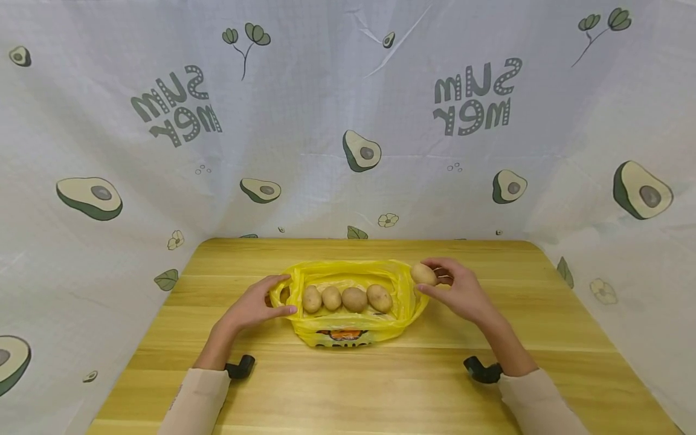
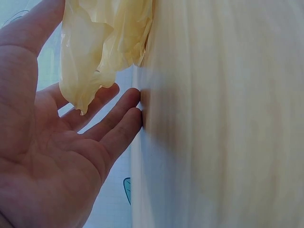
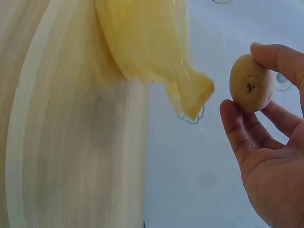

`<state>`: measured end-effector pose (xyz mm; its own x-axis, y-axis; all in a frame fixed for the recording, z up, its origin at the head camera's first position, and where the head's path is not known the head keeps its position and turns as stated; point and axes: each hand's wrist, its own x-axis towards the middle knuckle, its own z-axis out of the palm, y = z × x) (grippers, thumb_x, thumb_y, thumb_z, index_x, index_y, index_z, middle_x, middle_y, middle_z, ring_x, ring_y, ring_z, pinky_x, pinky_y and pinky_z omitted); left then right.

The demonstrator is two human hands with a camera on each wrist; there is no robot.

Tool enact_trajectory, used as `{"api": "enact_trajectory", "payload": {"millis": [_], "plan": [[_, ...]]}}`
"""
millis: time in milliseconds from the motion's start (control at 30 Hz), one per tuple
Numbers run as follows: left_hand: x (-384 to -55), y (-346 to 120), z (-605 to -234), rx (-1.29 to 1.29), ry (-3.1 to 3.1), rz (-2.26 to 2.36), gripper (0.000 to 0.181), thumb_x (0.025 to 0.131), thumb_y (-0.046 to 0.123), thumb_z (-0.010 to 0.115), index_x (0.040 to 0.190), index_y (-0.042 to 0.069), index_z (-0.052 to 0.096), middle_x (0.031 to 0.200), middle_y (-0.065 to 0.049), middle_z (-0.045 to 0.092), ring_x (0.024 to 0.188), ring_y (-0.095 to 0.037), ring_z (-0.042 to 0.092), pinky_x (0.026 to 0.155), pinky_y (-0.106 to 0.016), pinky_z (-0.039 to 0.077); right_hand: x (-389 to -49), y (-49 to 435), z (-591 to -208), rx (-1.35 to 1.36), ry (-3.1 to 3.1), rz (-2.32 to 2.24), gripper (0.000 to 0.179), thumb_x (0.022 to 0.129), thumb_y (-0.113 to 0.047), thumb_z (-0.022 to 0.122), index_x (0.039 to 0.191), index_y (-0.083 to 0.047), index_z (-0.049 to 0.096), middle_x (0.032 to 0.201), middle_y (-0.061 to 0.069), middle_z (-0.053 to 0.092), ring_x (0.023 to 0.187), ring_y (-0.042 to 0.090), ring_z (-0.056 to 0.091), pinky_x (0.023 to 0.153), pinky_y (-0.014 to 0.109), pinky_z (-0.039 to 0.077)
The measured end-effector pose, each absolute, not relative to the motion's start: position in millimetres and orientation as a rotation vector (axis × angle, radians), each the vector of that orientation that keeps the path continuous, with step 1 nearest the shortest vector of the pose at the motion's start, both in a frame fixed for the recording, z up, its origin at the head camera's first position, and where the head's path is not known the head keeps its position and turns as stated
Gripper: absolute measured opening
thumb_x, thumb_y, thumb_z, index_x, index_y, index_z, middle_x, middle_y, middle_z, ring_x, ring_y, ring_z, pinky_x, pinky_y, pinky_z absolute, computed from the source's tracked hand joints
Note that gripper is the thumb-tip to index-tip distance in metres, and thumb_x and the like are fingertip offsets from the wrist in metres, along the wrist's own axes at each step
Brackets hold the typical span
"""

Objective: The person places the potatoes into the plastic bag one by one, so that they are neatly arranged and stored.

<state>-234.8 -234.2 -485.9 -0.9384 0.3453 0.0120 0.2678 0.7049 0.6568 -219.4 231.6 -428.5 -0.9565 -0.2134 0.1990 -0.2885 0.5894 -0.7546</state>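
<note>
A yellow plastic bag (image 1: 348, 329) lies on the table with its mouth spread, and several potatoes (image 1: 354, 299) sit in a row inside it. My right hand (image 1: 462, 290) pinches another potato (image 3: 251, 83) between thumb and fingers, above the bag's right end. At the left end, my left hand (image 1: 254, 305) has thumb and forefinger spread along the bag's edge. The left wrist view shows the bag's loose handle (image 2: 85, 61) hanging between the thumb and the other fingers, which are relaxed. In that view the thumb's tip is cut off by the frame.
The wooden table (image 1: 348, 393) ends at a back edge against a white cloth (image 1: 304, 121) printed with avocados and letters. The cloth also hangs at both sides. A black wrist device (image 1: 240, 367) juts from the left wrist, with a similar one (image 1: 483, 370) on the right.
</note>
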Motion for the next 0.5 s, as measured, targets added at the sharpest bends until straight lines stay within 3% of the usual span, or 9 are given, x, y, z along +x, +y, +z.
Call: {"api": "enact_trajectory", "payload": {"millis": [500], "plan": [[-236,-233,-486,0.512,2.8,1.038,0.091,0.085,0.059,0.078,0.157,0.016,0.044,0.162,-0.019,0.041,0.15,-0.044,0.036,0.119,-0.064,0.033,-226,192,-439,0.509,-2.71,1.399,0.052,0.092,-0.022,0.081,0.136,-0.003,0.061,0.132,0.019,0.064,0.107,0.031,0.068,0.089,0.038,0.061]]}}
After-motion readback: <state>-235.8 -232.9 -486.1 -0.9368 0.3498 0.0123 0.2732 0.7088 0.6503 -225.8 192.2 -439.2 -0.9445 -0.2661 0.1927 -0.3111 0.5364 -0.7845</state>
